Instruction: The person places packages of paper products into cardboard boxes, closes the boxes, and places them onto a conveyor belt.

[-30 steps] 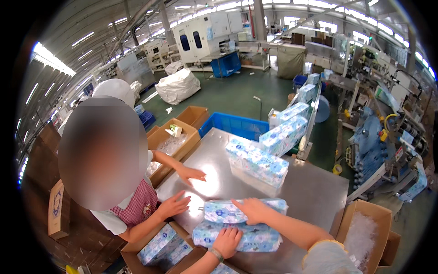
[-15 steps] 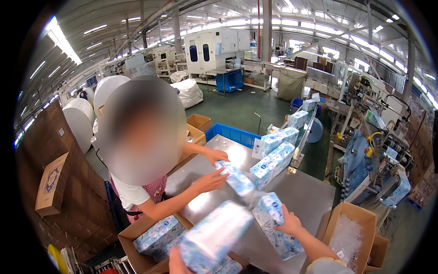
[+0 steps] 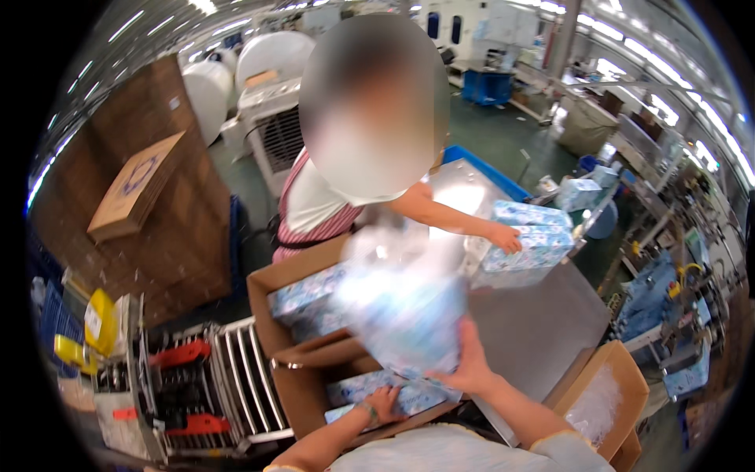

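Observation:
My right hand (image 3: pixel 472 363) grips the side and lower edge of a blue-and-white floral tissue pack (image 3: pixel 409 318), raised over the inner flaps of an open carton (image 3: pixel 308 405). That pack is smeared by motion. Down in the carton, my left hand (image 3: pixel 381 405) has its fingers bent over a similar tissue pack (image 3: pixel 421 396) lying there. Across the steel table (image 3: pixel 543 322), a co-worker's hand (image 3: pixel 506 238) touches floral packs (image 3: pixel 531 244) grouped at the table's far side.
Another open carton (image 3: pixel 259 297) with packs adjoins mine. A roller conveyor (image 3: pixel 250 377) lies to the left. At right stands a carton of clear plastic (image 3: pixel 594 405). A blue crate (image 3: pixel 491 173) edges the table; stacked brown cartons (image 3: pixel 169 259) rise at far left.
The view has swung left. My left hand has lowered its pack into the carton. My right hand has lifted its pack off the table toward the carton. The co-worker's hand has moved to the grouped packs.

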Tool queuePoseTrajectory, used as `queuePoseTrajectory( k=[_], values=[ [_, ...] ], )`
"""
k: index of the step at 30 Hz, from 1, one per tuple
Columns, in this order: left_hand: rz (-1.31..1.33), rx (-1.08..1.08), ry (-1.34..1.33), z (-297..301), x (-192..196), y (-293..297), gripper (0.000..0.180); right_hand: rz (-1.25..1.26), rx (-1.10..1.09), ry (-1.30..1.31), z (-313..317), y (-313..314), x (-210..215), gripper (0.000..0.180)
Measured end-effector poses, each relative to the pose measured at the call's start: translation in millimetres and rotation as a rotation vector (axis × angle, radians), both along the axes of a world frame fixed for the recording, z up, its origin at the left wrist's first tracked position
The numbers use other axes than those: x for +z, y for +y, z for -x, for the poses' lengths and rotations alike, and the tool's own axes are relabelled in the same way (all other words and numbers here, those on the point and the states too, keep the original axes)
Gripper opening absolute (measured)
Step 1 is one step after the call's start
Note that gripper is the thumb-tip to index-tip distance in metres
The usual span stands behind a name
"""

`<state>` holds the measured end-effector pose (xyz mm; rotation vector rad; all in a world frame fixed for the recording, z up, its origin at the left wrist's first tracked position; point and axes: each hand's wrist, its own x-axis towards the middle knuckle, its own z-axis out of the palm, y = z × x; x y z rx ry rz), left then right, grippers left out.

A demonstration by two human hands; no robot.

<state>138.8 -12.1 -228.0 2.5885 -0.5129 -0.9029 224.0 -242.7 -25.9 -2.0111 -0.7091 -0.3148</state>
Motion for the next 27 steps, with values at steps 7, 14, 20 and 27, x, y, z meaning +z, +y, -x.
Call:
queuePoseTrajectory(
  k=[7, 14, 20, 27],
  values=[
    [0.375, 0.056, -0.241, 17.0, -40.7, 8.2, 0.091, 0.825, 0.778, -0.284, -36.2, 110.9, -134.2, 0.089],
    [0.447, 0.236, 0.068, -2.2, -41.1, 32.1, 0.067, 0.858, 0.391, -0.304, -61.4, 163.7, -249.5, 0.074],
    [0.016, -0.044, -0.502, -32.8, -21.9, 82.4, 0.062, 0.72, 0.564, -0.019, -58.5, 104.1, -140.7, 0.035],
    [-0.207, -0.168, -0.444, -67.6, -31.2, 106.2, 0.072, 0.429, -0.539, 0.008, -55.1, -166.6, -48.4, 0.034]
  ],
)
